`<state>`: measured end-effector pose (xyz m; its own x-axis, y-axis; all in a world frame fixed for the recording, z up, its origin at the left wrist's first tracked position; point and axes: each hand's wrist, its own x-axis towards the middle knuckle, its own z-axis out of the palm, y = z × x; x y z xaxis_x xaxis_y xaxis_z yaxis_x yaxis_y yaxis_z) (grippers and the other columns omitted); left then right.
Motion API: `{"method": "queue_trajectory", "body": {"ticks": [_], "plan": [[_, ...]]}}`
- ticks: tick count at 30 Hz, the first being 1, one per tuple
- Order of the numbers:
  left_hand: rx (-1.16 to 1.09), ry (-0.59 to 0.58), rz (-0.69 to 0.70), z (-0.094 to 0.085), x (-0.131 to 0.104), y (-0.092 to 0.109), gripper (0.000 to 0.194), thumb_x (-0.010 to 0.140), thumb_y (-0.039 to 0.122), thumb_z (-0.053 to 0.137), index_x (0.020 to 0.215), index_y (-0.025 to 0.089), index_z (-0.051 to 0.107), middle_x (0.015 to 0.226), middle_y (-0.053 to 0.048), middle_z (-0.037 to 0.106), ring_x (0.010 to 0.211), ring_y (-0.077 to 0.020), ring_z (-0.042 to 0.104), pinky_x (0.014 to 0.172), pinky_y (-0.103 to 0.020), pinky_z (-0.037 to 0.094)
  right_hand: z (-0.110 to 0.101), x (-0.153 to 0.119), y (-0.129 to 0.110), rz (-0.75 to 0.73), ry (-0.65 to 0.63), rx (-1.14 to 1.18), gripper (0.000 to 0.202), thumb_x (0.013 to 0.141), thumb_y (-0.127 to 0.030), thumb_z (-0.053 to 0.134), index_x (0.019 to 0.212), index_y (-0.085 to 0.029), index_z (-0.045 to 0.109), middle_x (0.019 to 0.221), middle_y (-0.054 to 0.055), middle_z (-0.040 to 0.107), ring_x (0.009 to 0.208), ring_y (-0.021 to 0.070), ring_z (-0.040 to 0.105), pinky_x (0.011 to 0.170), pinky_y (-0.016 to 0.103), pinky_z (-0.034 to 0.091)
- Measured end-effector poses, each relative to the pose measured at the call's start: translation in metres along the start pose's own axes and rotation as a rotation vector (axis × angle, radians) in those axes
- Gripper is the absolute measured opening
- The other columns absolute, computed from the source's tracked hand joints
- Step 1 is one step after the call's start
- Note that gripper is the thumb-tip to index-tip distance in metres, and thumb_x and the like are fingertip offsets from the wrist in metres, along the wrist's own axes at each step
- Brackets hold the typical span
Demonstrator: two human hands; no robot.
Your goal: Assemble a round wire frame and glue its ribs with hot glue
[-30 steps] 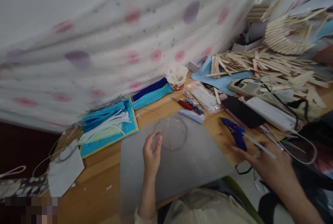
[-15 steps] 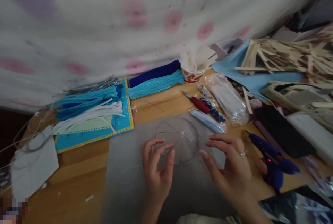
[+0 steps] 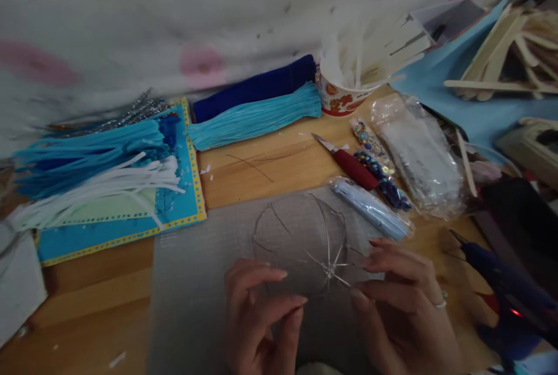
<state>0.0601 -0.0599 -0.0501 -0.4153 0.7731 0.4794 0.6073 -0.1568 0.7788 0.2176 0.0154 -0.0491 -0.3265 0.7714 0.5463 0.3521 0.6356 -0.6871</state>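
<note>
- I see one round wire frame (image 3: 330, 270) over one gray mat (image 3: 187, 299).
- The right hand (image 3: 405, 305) pinches it with finger and thumb.
- The left hand (image 3: 264, 317) is narrow, finger near thumb; I can't tell if it holds wire.
- Around: one red-handled knife (image 3: 355, 168), one cup (image 3: 342, 99), one glue gun (image 3: 503, 279).

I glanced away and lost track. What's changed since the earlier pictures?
The right hand has moved left from beside the glue gun to the wire frame, its fingertips now at a spoke; whether they grip it is unclear. The camera's view has shifted too. The left hand stays by the frame, and the red-handled knife and paper cup remain in place.
</note>
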Motion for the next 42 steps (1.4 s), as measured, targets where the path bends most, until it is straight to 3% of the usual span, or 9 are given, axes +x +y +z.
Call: {"method": "queue_trajectory", "body": {"ticks": [8, 17, 24, 31, 36, 42], "plan": [[-0.001, 0.027, -0.026, 0.001, -0.010, -0.007, 0.017, 0.092, 0.028, 0.056, 0.079, 0.026, 0.067, 0.091, -0.006, 0.058, 0.094, -0.0240, 0.054, 0.085, -0.045, 0.047, -0.002, 0.000, 0.002, 0.044, -0.036, 0.055, 0.022, 0.077, -0.005, 0.060, 0.091, -0.021, 0.059, 0.098, 0.003, 0.057, 0.099, 0.0208, 0.058, 0.090, 0.043, 0.052], [0.018, 0.002, 0.010, -0.001, -0.004, -0.009, 0.019, 0.092, 0.030, 0.054, 0.076, 0.026, 0.064, 0.090, -0.005, 0.057, 0.093, -0.0233, 0.054, 0.086, -0.046, 0.049, -0.001, 0.002, 0.002, 0.057, -0.039, 0.096, 0.026, 0.077, -0.001, 0.056, 0.094, -0.021, 0.058, 0.098, 0.003, 0.056, 0.096, 0.0193, 0.061, 0.083, 0.040, 0.057], [0.045, 0.008, -0.057, -0.002, -0.006, -0.006, 0.018, 0.089, 0.027, 0.058, 0.073, 0.026, 0.066, 0.118, -0.006, 0.058, 0.114, -0.0258, 0.053, 0.095, -0.048, 0.048, 0.000, -0.001, 0.003, 0.055, -0.015, 0.094, 0.024, 0.078, -0.003, 0.057, 0.093, -0.021, 0.059, 0.097, 0.004, 0.057, 0.094, 0.0203, 0.061, 0.080, 0.041, 0.057], [-0.036, -0.014, -0.090, -0.003, -0.014, -0.012, 0.017, 0.091, 0.026, 0.058, 0.077, 0.028, 0.068, 0.132, -0.004, 0.057, 0.127, -0.0276, 0.051, 0.101, -0.054, 0.047, 0.000, -0.002, 0.008, 0.041, -0.024, 0.062, 0.019, 0.079, -0.007, 0.058, 0.091, -0.022, 0.058, 0.102, 0.006, 0.061, 0.105, 0.0235, 0.061, 0.085, 0.043, 0.055], [-0.101, -0.050, -0.105, -0.005, -0.015, -0.016, 0.014, 0.090, 0.021, 0.060, 0.081, 0.026, 0.069, 0.138, -0.006, 0.053, 0.128, -0.0274, 0.052, 0.103, -0.054, 0.046, 0.007, -0.005, 0.012, 0.025, 0.007, 0.053, 0.014, 0.083, -0.012, 0.056, 0.090, -0.024, 0.057, 0.112, 0.008, 0.066, 0.109, 0.0262, 0.064, 0.087, 0.047, 0.055], [-0.225, 0.039, -0.083, 0.004, -0.010, -0.024, 0.013, 0.090, 0.018, 0.061, 0.083, 0.024, 0.070, 0.135, -0.005, 0.056, 0.127, -0.0224, 0.052, 0.110, -0.048, 0.040, 0.021, -0.011, 0.013, 0.020, 0.108, 0.117, 0.016, 0.087, -0.008, 0.054, 0.093, -0.023, 0.056, 0.113, 0.009, 0.067, 0.108, 0.0234, 0.064, 0.089, 0.047, 0.054]]}}
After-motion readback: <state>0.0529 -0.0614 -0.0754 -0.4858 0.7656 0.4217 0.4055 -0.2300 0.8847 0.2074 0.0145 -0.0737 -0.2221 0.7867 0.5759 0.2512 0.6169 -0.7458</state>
